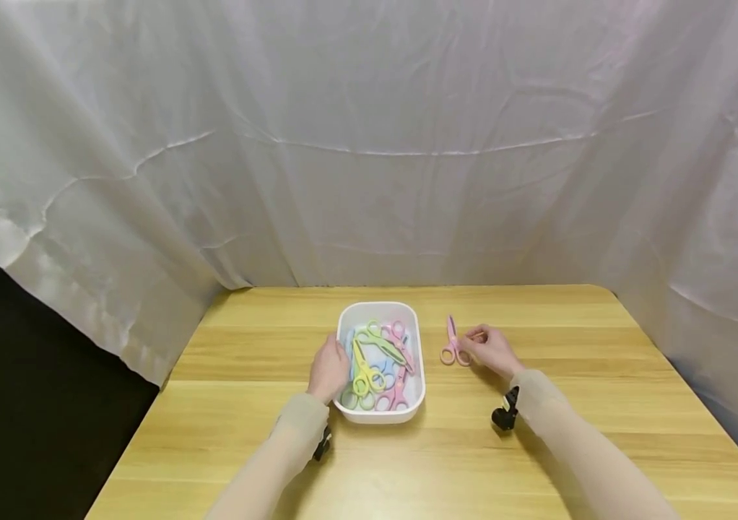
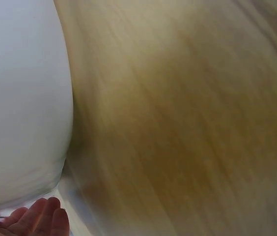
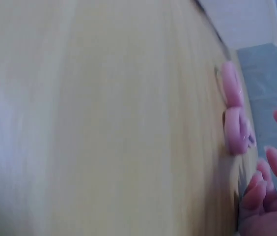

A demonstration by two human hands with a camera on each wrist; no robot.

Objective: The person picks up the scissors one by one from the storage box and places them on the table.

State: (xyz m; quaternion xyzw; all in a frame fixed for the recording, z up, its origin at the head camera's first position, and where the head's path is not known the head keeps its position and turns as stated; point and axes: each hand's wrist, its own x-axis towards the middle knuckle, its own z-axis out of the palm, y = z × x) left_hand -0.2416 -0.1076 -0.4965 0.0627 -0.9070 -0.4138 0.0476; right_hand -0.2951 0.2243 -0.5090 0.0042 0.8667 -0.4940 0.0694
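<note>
My left hand grips the left wall of a white plastic bin, overlapping its rim. In the left wrist view, fingertips show at the bin's edge. Inside lie several small scissors: a yellow pair, a green pair, pink ones and blue ones. Right of the bin, a pink pair of scissors lies on the table, blades pointing away. My right hand is right beside its handle loops, thumb and forefinger spread apart in the right wrist view.
A wood-grain table bears everything. Pale grey curtains hang behind its far edge and along the sides. At far left is a dark area. Both wrists wear small black cameras.
</note>
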